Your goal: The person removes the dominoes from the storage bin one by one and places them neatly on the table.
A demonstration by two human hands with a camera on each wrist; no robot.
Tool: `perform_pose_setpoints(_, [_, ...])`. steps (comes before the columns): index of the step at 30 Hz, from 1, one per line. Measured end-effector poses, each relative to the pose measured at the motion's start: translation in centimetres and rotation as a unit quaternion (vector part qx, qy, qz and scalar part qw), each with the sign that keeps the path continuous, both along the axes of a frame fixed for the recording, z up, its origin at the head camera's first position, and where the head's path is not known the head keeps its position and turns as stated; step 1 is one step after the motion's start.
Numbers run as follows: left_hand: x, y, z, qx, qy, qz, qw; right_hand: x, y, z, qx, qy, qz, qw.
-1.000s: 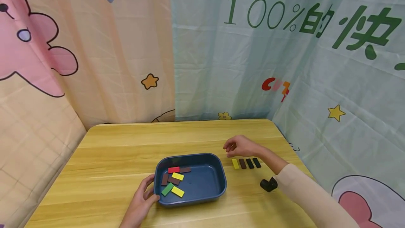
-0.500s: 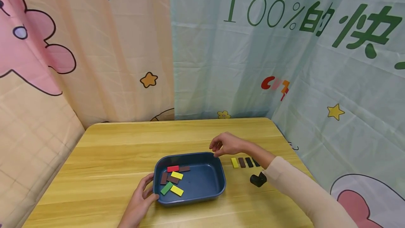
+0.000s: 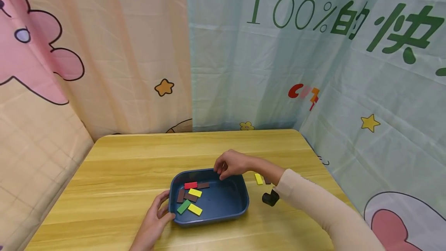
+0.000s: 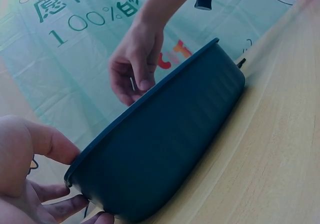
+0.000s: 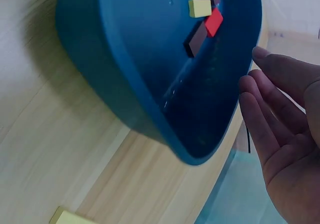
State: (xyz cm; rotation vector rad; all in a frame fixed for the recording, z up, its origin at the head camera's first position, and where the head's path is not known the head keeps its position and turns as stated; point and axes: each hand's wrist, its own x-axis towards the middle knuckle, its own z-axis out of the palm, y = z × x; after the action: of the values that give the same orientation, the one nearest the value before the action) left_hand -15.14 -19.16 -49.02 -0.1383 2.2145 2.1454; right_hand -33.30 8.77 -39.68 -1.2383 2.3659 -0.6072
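My left hand (image 3: 155,216) grips the left end of a dark blue plastic tub (image 3: 224,202), thumb at the rim and fingers against the outer wall. Small domino-like blocks lie in the tub's left half: a red block (image 3: 190,185), a green block (image 3: 184,207), two yellow ones and several brown ones. Over the tub's far rim hovers my right hand (image 3: 234,164), fingers loosely bent. The right wrist view shows this right hand (image 5: 285,119) with thumb and fingers apart and nothing held between them.
Right of the tub, a yellow block (image 3: 258,179) and a brown block (image 3: 267,180) lie on the wooden table (image 3: 132,165); the sleeve covers the spot beside them. A black device (image 3: 270,198) is at the right wrist. Printed curtains (image 3: 223,69) hang behind and beside the table.
My right hand has moved left from above the block row to the tub's far rim. Its sleeve now covers the two black blocks. The left hand and the tub's blocks have stayed put.
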Motion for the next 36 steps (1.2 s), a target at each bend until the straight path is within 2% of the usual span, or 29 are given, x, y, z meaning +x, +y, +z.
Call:
perform_pose_setpoints(12, [-0.1, 0.0, -0.1, -0.003, 0.005, 0.001, 1.0000, 0.5, -4.0, -1.4, 0.014, -0.008, 0.050, 0.9986])
perform_pose_setpoints(18, [-0.2, 0.0, -0.2, -0.003, 0.003, -0.001, 1.0000, 0.8, -5.3, -2.5, 0.040, -0.006, 0.065, 0.9971])
perform_pose_setpoints(24, [-0.2, -0.1, -0.1, -0.003, -0.001, 0.002, 1.0000, 0.9, -6.1, -2.9, 0.076, 0.009, 0.072, 0.9944])
perform_pose_setpoints(29, [-0.1, -0.1, 0.1, -0.003, 0.001, 0.003, 1.0000, 1.0, -6.6, -3.0, 0.111, 0.042, 0.074, 0.9901])
perform_pose_setpoints(36, [0.1, 0.1, 0.1, 0.003, 0.008, 0.008, 0.9999, 0.8, -7.3, -3.6, 0.160, 0.118, 0.090, 0.9760])
